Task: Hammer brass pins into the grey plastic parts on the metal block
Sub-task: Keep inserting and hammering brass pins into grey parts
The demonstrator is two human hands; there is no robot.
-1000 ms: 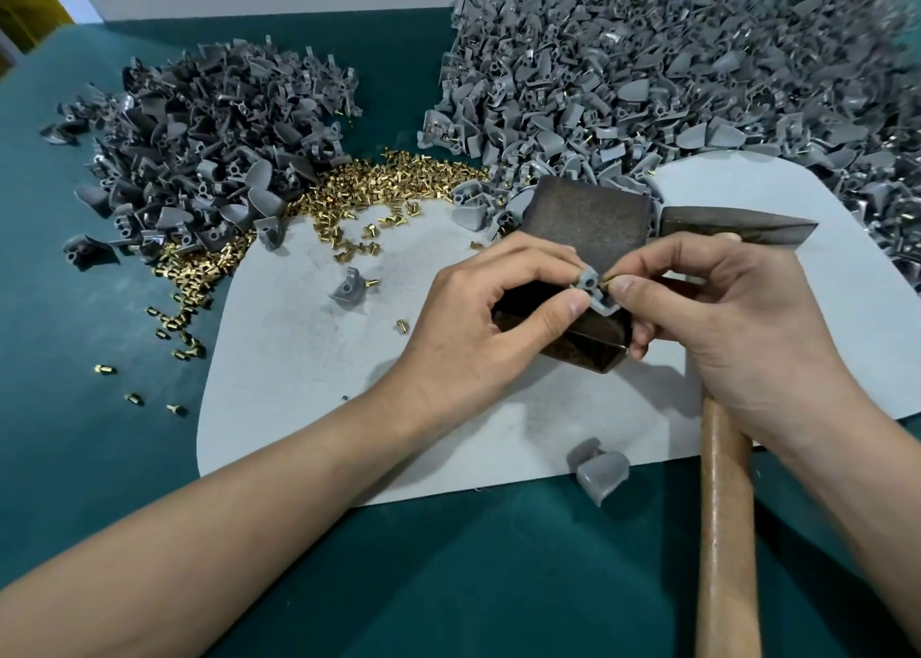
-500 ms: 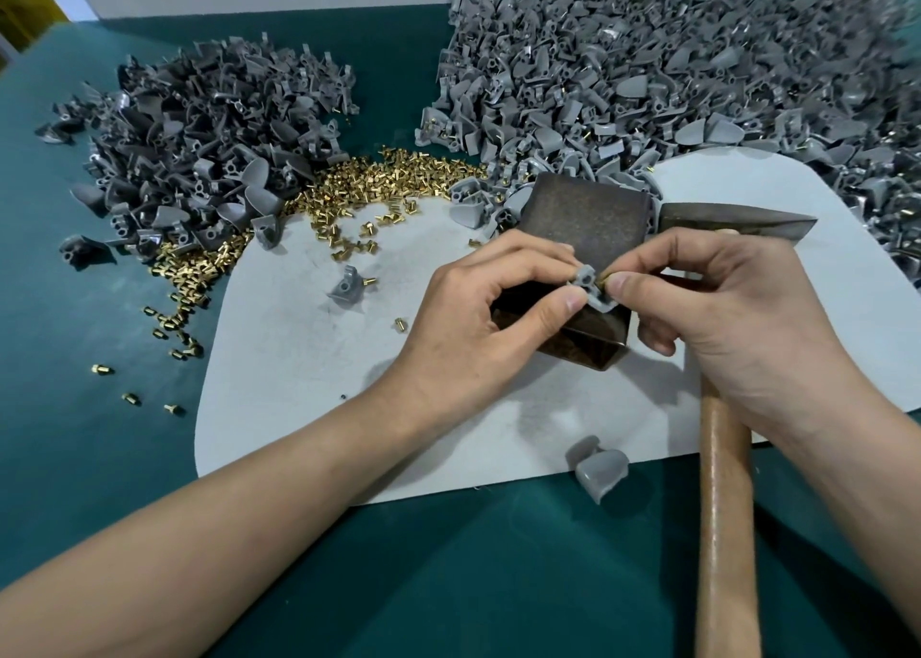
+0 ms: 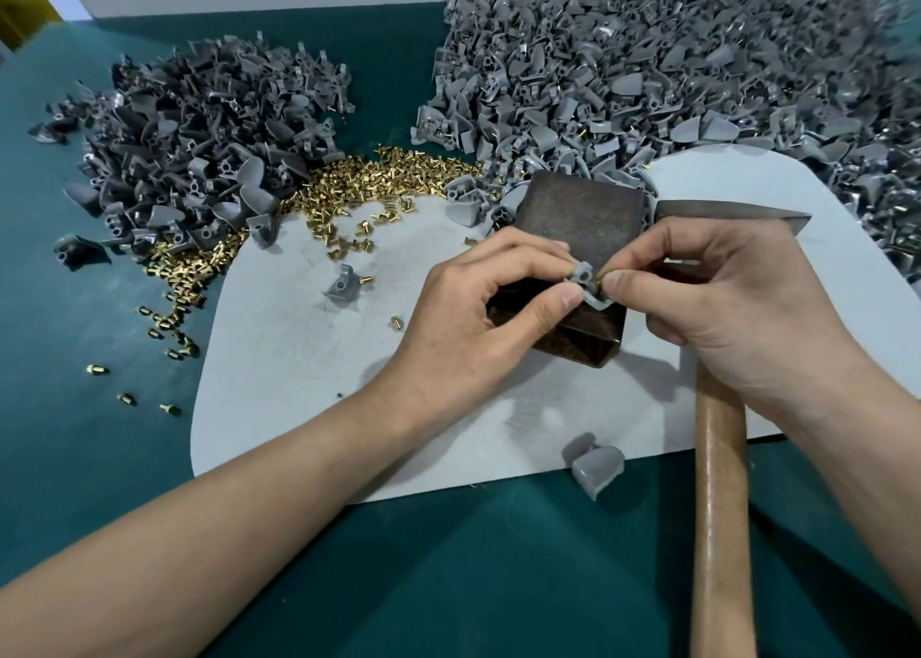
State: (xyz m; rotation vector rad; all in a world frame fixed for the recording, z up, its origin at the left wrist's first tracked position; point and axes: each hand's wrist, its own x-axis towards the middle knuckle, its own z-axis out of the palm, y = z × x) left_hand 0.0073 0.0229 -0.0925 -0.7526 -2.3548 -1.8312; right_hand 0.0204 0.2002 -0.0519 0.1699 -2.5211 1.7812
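Observation:
A rusty brown metal block (image 3: 580, 214) stands on a pale grey mat (image 3: 299, 358). Above its near edge my left hand (image 3: 478, 318) pinches a small grey plastic part (image 3: 584, 278) between thumb and forefinger. My right hand (image 3: 722, 308) pinches a brass pin (image 3: 599, 274) against the part's right side. A hammer lies under my right hand, its wooden handle (image 3: 720, 508) pointing toward me and its steel head (image 3: 732, 211) to the right of the block.
A darker heap of grey parts (image 3: 199, 149) lies at the left, a larger lighter heap (image 3: 673, 69) at the back right. Loose brass pins (image 3: 359, 189) spread between them. Single grey parts lie on the mat (image 3: 344, 286) and at its near edge (image 3: 595, 463).
Both hands stay at the block's near edge. My right fingers have shifted slightly at the pin against the grey part. The hammer has not moved.

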